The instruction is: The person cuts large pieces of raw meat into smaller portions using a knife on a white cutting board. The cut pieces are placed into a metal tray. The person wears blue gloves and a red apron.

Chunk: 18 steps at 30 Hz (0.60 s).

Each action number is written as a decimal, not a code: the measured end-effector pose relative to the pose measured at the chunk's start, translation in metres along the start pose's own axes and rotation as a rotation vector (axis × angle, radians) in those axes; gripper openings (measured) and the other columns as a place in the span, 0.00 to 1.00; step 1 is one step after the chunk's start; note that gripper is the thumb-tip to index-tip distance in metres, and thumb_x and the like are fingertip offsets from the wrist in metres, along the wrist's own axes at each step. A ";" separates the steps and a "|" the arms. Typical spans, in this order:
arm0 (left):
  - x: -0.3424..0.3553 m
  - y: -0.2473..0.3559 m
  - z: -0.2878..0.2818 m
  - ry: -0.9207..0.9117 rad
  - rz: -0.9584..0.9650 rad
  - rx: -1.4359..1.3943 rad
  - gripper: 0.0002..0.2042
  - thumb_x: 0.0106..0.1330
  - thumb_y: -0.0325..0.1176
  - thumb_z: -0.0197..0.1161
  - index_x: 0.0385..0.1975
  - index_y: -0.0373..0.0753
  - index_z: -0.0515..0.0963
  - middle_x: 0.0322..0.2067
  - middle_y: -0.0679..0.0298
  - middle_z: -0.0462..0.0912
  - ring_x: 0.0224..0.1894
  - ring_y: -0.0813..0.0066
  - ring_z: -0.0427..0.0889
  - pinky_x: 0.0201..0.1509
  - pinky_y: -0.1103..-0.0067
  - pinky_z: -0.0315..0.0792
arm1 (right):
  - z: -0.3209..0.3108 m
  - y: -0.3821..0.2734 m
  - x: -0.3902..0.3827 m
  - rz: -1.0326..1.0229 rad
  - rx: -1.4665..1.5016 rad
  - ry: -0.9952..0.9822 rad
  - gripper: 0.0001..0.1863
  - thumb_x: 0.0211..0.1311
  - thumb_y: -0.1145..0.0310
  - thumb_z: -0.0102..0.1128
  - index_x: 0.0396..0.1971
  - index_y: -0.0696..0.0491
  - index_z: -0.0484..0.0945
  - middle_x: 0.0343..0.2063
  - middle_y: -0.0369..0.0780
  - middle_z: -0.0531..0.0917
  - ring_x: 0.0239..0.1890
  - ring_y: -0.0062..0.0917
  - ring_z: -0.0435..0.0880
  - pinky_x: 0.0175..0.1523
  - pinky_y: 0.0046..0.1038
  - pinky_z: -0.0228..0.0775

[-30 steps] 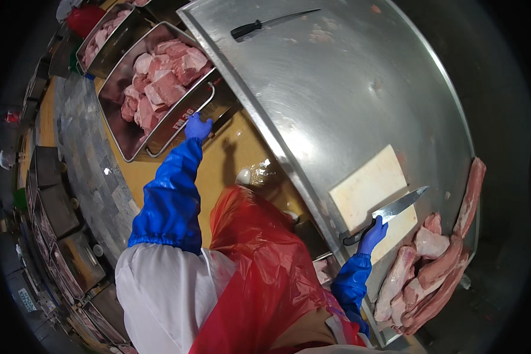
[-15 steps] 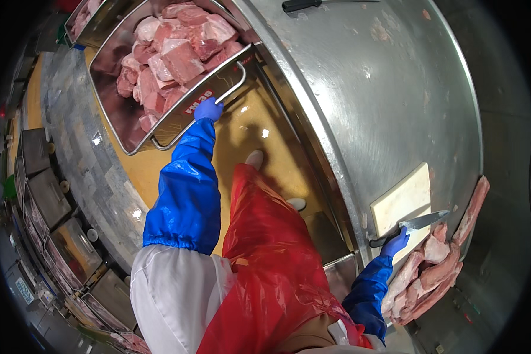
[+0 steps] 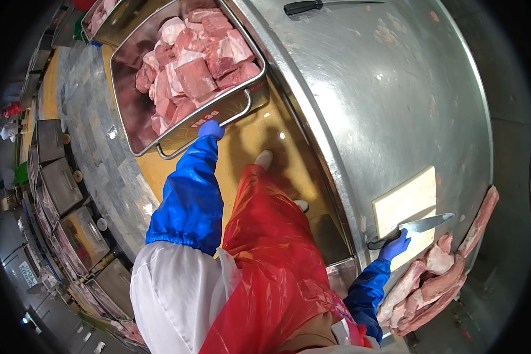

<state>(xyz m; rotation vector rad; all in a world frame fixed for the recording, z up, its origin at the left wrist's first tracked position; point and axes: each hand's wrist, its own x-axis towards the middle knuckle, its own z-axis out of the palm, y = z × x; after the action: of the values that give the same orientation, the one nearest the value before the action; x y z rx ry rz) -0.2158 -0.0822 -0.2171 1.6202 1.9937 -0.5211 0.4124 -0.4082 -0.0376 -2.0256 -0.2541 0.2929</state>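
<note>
Gloved in blue, my left hand (image 3: pixel 211 129) is closed round the bar handle (image 3: pixel 237 117) of a deep metal meat bin (image 3: pixel 150 143). Chunks of raw pink meat (image 3: pixel 196 78) are heaped inside that bin. At the right, my right hand (image 3: pixel 396 246), also gloved, grips a knife (image 3: pixel 426 223) by its dark handle. The blade points right, above a white cutting board (image 3: pixel 404 200) on the metal table. Long strips of raw meat (image 3: pixel 433 287) lie beside the board, close to my right hand.
The curved metal table (image 3: pixel 389 100) fills the right side. A second black-handled knife (image 3: pixel 304 7) lies at its far edge. Another meat bin (image 3: pixel 103 15) stands beyond the first. Several metal bins (image 3: pixel 59 184) line the left, past the grey tiled floor (image 3: pixel 94 112).
The bin now appears slightly farther right and lower in view, my left hand still on its handle. My right hand keeps the knife over the board, with little movement.
</note>
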 end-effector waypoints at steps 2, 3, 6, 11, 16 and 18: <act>-0.012 0.001 0.007 -0.015 0.003 0.019 0.20 0.61 0.49 0.59 0.43 0.40 0.83 0.44 0.50 0.83 0.47 0.52 0.82 0.53 0.63 0.75 | -0.002 0.001 0.001 -0.039 -0.007 -0.020 0.19 0.61 0.67 0.55 0.45 0.66 0.72 0.41 0.43 0.76 0.42 0.28 0.73 0.50 0.30 0.67; -0.017 0.003 0.010 -0.005 0.000 -0.006 0.21 0.60 0.49 0.59 0.43 0.39 0.83 0.44 0.50 0.83 0.47 0.52 0.82 0.53 0.64 0.75 | -0.003 0.000 0.002 -0.027 0.014 -0.012 0.19 0.62 0.67 0.55 0.46 0.67 0.72 0.42 0.43 0.77 0.42 0.29 0.73 0.51 0.30 0.67; -0.031 0.012 0.020 -0.014 0.018 0.004 0.21 0.60 0.49 0.58 0.42 0.39 0.83 0.44 0.50 0.83 0.48 0.52 0.82 0.53 0.64 0.75 | -0.009 0.008 0.006 -0.016 0.083 0.008 0.20 0.62 0.67 0.55 0.48 0.67 0.72 0.43 0.45 0.77 0.43 0.30 0.74 0.51 0.30 0.67; -0.070 0.024 0.047 -0.040 0.057 0.003 0.22 0.62 0.49 0.57 0.44 0.37 0.83 0.45 0.49 0.83 0.49 0.52 0.82 0.56 0.66 0.73 | -0.012 0.015 0.013 -0.103 0.089 -0.004 0.20 0.64 0.67 0.53 0.49 0.68 0.72 0.46 0.47 0.78 0.45 0.32 0.75 0.54 0.32 0.66; -0.120 0.044 0.061 -0.113 0.071 0.015 0.22 0.63 0.48 0.55 0.45 0.37 0.82 0.46 0.47 0.82 0.51 0.50 0.80 0.58 0.65 0.72 | -0.015 0.016 0.008 -0.174 0.116 0.019 0.20 0.66 0.66 0.53 0.49 0.67 0.74 0.44 0.48 0.80 0.46 0.33 0.76 0.55 0.33 0.66; -0.138 0.052 0.062 -0.122 0.061 -0.027 0.24 0.63 0.52 0.54 0.46 0.37 0.82 0.46 0.49 0.83 0.54 0.53 0.79 0.62 0.68 0.69 | -0.016 0.016 0.001 -0.189 0.132 0.068 0.18 0.66 0.66 0.54 0.46 0.67 0.75 0.41 0.46 0.81 0.42 0.31 0.77 0.51 0.32 0.68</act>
<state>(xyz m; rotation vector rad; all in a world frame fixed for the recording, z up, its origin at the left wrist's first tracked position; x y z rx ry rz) -0.1346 -0.2153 -0.1809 1.5884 1.8496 -0.5536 0.4187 -0.4283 -0.0447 -1.8617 -0.3719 0.1190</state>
